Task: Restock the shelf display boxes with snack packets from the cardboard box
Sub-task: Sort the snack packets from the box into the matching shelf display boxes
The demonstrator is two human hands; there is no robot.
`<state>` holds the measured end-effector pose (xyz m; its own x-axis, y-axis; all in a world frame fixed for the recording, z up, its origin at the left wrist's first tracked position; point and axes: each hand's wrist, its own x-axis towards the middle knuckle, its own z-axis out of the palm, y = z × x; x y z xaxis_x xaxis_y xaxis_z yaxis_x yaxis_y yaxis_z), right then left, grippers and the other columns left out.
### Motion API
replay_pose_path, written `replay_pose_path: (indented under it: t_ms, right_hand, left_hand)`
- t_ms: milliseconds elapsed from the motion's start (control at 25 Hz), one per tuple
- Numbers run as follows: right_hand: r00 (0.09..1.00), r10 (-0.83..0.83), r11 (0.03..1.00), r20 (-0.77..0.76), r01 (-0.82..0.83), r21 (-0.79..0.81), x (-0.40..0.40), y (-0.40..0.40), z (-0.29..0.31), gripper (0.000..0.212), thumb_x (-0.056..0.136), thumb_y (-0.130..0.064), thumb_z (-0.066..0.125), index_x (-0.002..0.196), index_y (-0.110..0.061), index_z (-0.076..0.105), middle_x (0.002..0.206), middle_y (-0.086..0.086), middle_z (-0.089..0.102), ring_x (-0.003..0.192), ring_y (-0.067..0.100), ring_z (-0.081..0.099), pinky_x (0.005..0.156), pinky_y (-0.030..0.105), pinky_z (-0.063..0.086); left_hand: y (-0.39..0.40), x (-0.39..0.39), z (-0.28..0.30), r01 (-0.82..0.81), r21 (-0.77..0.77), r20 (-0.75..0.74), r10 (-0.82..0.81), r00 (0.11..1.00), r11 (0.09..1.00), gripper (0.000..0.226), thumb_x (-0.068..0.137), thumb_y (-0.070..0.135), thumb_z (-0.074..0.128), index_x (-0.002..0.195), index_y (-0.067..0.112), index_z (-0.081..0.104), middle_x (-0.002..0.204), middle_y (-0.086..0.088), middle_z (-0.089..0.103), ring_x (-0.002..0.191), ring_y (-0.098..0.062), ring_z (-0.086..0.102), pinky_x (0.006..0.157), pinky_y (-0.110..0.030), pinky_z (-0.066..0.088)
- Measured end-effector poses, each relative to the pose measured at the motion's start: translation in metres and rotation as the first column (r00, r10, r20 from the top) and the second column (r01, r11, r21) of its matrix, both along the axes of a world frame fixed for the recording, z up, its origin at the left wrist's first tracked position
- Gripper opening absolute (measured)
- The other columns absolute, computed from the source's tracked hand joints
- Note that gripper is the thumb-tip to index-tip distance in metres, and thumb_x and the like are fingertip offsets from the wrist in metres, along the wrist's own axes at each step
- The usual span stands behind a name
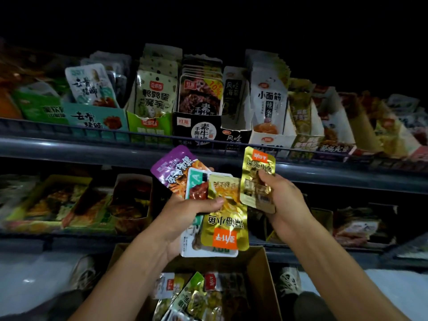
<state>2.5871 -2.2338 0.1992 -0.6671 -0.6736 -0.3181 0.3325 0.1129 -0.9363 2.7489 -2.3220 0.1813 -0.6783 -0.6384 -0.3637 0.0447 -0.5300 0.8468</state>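
Observation:
My left hand (185,212) grips a fan of snack packets: a purple one (172,167), a white-and-teal one (195,184) and a gold one (225,225) turned upside down. My right hand (281,200) pinches a single gold packet (258,174) upright, just right of the fan. Both hands are raised in front of the shelf rail (92,149). Below them the open cardboard box (261,269) sits on the floor with several more packets (196,295) inside. Display boxes (196,129) full of packets line the upper shelf.
A lower shelf holds trays of dark and orange packets (58,205) on the left and more boxes (361,225) on the right. My shoes (84,272) stand on either side of the cardboard box on a pale floor. The upper area is dark.

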Motion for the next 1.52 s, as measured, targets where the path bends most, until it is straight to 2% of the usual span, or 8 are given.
replay_pose_path:
  t_ms: [320,520,720,880,1080,1200,1360,1520]
  right_hand:
    - [0.941,0.334,0.939,-0.065,-0.326,0.107,0.012,0.015,0.004,0.025,0.087,-0.013,0.069,0.112,-0.014,0.069,0.103,0.005,0.076,0.098,0.023,0.072,0.091,0.045,0.053]
    - [0.943,0.29,0.947,-0.166,-0.258,0.191,0.015,0.014,0.006,0.018,0.085,-0.023,0.073,0.102,-0.018,0.073,0.08,-0.006,0.075,0.055,-0.003,0.061,0.052,0.019,0.04]
    - [0.951,0.046,0.956,-0.306,-0.13,-0.263,0.001,0.02,0.017,0.022,0.078,-0.011,0.072,0.099,-0.015,0.068,0.096,0.003,0.073,0.074,0.01,0.067,0.058,0.02,0.053]
    - [0.438,0.348,0.881,-0.829,-0.456,0.129,0.003,0.019,-0.001,0.054,0.079,0.015,0.065,0.11,-0.03,0.068,0.128,-0.015,0.06,0.124,0.003,0.052,0.099,0.027,0.051]
    - [-0.239,0.405,0.832,-0.883,-0.304,0.464,0.0,0.011,-0.018,0.072,0.085,-0.004,0.061,0.142,-0.045,0.041,0.144,-0.017,0.042,0.125,0.011,0.037,0.1,0.036,0.041]
    - [-0.417,0.33,0.863,-0.847,-0.229,0.45,0.006,0.012,-0.015,0.061,0.079,-0.03,0.07,0.136,-0.036,0.048,0.13,-0.007,0.051,0.12,0.019,0.04,0.098,0.036,0.038]
    - [-0.373,0.419,0.78,-0.828,-0.319,0.539,0.022,0.009,-0.024,0.072,0.079,-0.031,0.073,0.138,-0.032,0.031,0.152,-0.005,0.04,0.141,0.014,0.031,0.115,0.037,0.023]
    - [-0.131,0.296,0.843,-0.946,-0.429,0.323,0.014,0.012,-0.017,0.049,0.08,-0.02,0.068,0.127,-0.03,0.058,0.121,-0.011,0.067,0.102,0.008,0.051,0.08,0.027,0.043]
  left_hand:
    - [0.001,-0.004,-0.003,-0.249,-0.003,0.021,0.249,0.968,0.968,0.044,0.067,0.016,0.085,0.107,0.012,0.069,0.098,-0.01,0.077,0.09,-0.034,0.074,0.072,-0.046,0.061]
    - [0.002,-0.003,-0.002,-0.228,-0.011,0.055,0.228,0.972,0.974,0.058,0.057,0.025,0.088,0.111,0.014,0.068,0.103,-0.011,0.076,0.096,-0.037,0.072,0.09,-0.058,0.055]
    - [-0.004,0.001,-0.002,-0.234,0.034,0.037,0.233,0.972,0.972,0.035,0.08,0.011,0.079,0.112,0.012,0.067,0.096,-0.013,0.077,0.08,-0.033,0.075,0.062,-0.043,0.061]
    - [-0.006,0.004,-0.001,-0.25,0.066,0.046,0.247,0.968,0.966,0.026,0.086,0.01,0.072,0.112,0.012,0.068,0.098,-0.014,0.077,0.082,-0.033,0.075,0.061,-0.04,0.06]
    - [-0.01,0.01,0.003,-0.194,0.103,0.071,0.187,0.98,0.976,0.016,0.09,0.013,0.066,0.106,0.011,0.069,0.089,-0.014,0.077,0.073,-0.031,0.075,0.063,-0.04,0.06]
    - [-0.007,0.014,0.003,-0.063,0.069,0.145,0.053,0.988,0.996,0.024,0.087,0.02,0.069,0.108,0.008,0.071,0.083,-0.014,0.076,0.066,-0.028,0.073,0.066,-0.037,0.058]
    - [-0.003,0.021,0.009,0.03,0.183,0.093,-0.048,0.994,0.983,0.037,0.086,0.034,0.067,0.109,0.005,0.07,0.091,-0.02,0.074,0.072,-0.032,0.072,0.07,-0.039,0.059]
    - [-0.006,0.024,0.011,0.035,0.105,0.114,-0.047,0.992,0.994,0.041,0.096,0.042,0.054,0.101,0.004,0.067,0.075,-0.017,0.075,0.058,-0.025,0.072,0.046,-0.026,0.055]
